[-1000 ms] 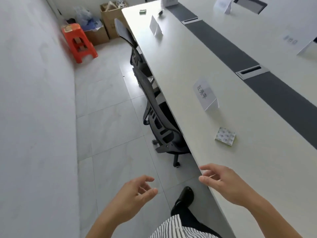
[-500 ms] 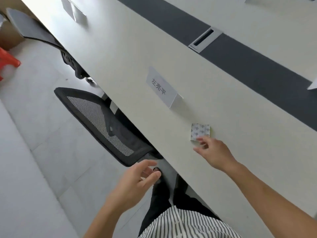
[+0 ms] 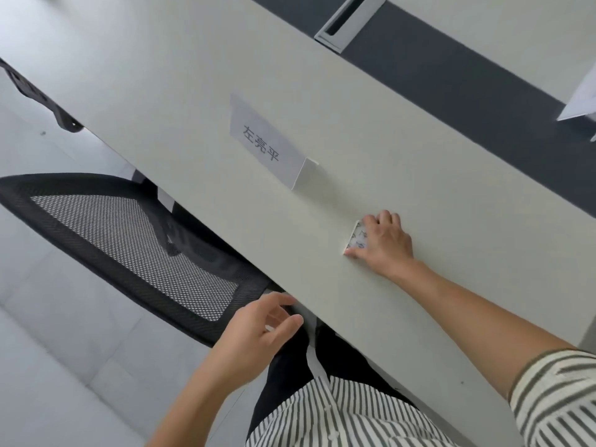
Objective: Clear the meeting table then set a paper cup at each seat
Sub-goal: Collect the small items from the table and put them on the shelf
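A small square tissue packet point(image 3: 356, 238) with a grey pattern lies on the long white meeting table point(image 3: 180, 101). My right hand point(image 3: 382, 243) covers most of it, thumb at its near edge and fingers curled over its far edge, gripping it. My left hand point(image 3: 258, 330) hovers off the table's front edge, above the floor, with fingers relaxed and holding nothing. No paper cup is in view.
A folded white name card point(image 3: 267, 146) stands just left of the packet. A black mesh office chair point(image 3: 135, 243) is tucked under the table's edge on the left. A dark strip with a metal cable hatch point(image 3: 350, 21) runs along the table's middle; another card point(image 3: 580, 98) stands at far right.
I stepped closer and leaned over the table. My right hand went from just short of the packet to closing over it. The left hand stayed off the edge.
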`<state>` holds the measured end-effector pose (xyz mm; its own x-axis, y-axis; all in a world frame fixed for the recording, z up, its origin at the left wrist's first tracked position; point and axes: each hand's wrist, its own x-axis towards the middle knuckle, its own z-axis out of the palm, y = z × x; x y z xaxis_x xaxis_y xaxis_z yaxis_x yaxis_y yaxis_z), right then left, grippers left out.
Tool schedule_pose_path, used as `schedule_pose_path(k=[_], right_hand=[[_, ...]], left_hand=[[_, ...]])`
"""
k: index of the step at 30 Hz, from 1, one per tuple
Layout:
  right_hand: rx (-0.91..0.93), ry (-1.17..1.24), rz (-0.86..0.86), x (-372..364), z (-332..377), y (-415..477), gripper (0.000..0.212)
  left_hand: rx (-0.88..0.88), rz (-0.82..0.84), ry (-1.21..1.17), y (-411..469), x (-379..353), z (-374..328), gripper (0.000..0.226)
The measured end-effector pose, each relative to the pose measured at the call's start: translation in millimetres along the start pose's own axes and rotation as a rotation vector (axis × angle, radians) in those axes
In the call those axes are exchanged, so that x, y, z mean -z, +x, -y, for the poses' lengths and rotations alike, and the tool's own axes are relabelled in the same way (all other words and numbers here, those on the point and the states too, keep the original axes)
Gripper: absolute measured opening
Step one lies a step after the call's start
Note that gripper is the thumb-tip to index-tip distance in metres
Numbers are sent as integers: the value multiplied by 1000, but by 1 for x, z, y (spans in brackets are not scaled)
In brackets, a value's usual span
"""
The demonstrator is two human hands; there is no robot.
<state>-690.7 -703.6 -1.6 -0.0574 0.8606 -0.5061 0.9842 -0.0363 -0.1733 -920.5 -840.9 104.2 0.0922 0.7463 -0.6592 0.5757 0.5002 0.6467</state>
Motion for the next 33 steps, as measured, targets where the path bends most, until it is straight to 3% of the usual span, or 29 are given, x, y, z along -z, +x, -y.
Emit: schedule_pose_path(k=[7, 12, 14, 17, 24, 33], right_hand=[[0, 89, -112, -7, 2, -13, 50], [-83, 160, -101, 1, -2, -19, 51], [-76, 174, -118, 11, -1, -24, 44], [-27, 264, -131, 31, 11, -37, 51], [298, 450, -72, 67, 74, -87, 55], [766, 113, 228, 37, 193, -173, 51]], left_hand=[[-14, -27, 5, -5, 6, -2, 33], [-32, -84, -3, -18, 7, -9, 32], [-29, -128, -20, -27, 10, -11, 30], [-25, -203, -52, -45, 15, -11, 28], [13, -419, -199, -109, 21, 14, 22], [156, -723, -398, -218, 11, 99, 24]])
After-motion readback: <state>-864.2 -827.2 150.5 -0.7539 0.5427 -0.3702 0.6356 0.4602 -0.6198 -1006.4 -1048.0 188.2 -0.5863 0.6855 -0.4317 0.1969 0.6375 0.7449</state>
